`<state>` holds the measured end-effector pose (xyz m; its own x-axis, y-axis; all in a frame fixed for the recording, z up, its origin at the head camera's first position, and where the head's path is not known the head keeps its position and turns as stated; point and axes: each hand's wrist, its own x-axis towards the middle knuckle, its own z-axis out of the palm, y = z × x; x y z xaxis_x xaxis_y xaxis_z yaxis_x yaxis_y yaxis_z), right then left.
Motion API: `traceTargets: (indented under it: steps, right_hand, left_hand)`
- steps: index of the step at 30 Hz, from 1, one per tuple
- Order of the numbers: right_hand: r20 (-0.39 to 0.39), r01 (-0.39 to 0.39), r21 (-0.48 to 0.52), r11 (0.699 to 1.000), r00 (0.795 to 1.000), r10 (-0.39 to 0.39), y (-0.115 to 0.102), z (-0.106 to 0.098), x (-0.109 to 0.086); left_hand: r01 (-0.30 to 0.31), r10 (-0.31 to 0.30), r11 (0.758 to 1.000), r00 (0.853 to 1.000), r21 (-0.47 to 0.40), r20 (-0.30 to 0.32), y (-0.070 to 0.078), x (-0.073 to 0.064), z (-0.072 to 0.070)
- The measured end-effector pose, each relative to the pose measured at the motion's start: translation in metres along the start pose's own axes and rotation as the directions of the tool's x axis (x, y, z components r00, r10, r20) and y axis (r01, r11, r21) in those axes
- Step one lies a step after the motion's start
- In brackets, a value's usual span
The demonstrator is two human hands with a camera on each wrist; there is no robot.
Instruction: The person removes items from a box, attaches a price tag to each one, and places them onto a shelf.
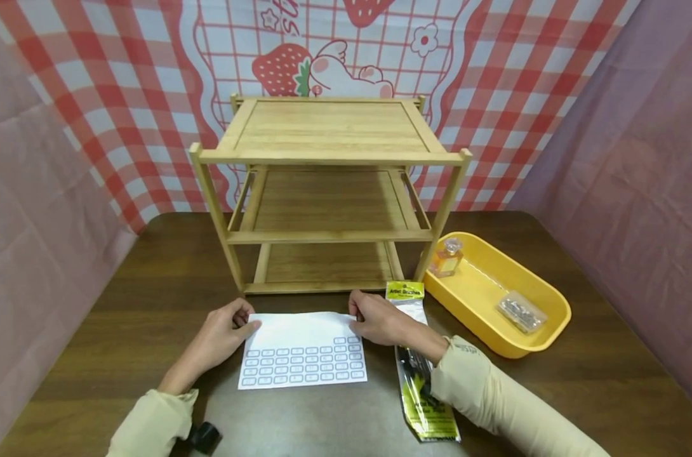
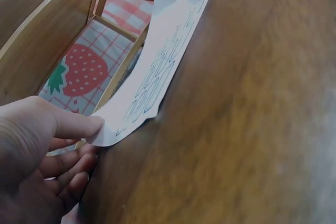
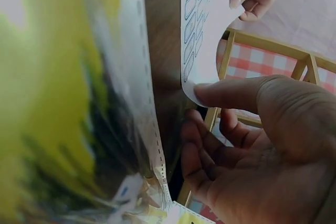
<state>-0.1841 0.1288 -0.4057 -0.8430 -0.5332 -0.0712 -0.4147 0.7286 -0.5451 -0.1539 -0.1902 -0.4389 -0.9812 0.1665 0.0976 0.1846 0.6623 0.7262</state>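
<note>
A white paper sheet [image 1: 303, 330] printed with rows of small blue rounded boxes is held up just in front of the wooden shelf. My left hand [image 1: 220, 333] pinches its upper left corner between thumb and fingers. At the upper right corner my right hand [image 1: 380, 318] pinches it the same way. The paper bends between the two grips, its curved top edge showing in the left wrist view. Under my right forearm lies a clear and yellow packet of artist brushes [image 1: 432, 416], partly covered by the sleeve.
A three-tier wooden shelf [image 1: 334, 157] stands behind the sheet on the brown table [image 1: 134, 279]. To the right, a yellow basin [image 1: 477, 333] contains a small glass bottle [image 1: 447, 259] and a clear box [image 1: 521, 311]. Checked cloth hangs behind, pink cloth at both sides.
</note>
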Motion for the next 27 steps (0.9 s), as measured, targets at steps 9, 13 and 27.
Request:
traceTargets:
  steps: [9,13,27]
  right_hand:
    - [-0.035,0.017,0.128,0.992,0.999,-0.013,0.001,-0.004,-0.003]
    - [-0.066,0.056,0.247,0.967,0.997,-0.041,0.004,-0.007,-0.006]
    - [-0.074,0.044,0.648,0.761,0.997,0.005,0.009,-0.013,-0.020]
  left_hand:
    - [0.025,-0.026,0.990,1.000,-0.136,-0.007,0.002,-0.003,-0.004]
    - [0.058,-0.058,0.974,0.998,-0.220,0.006,0.003,-0.003,-0.008]
    - [0.113,-0.084,0.891,0.993,-0.440,0.084,0.011,-0.004,-0.019]
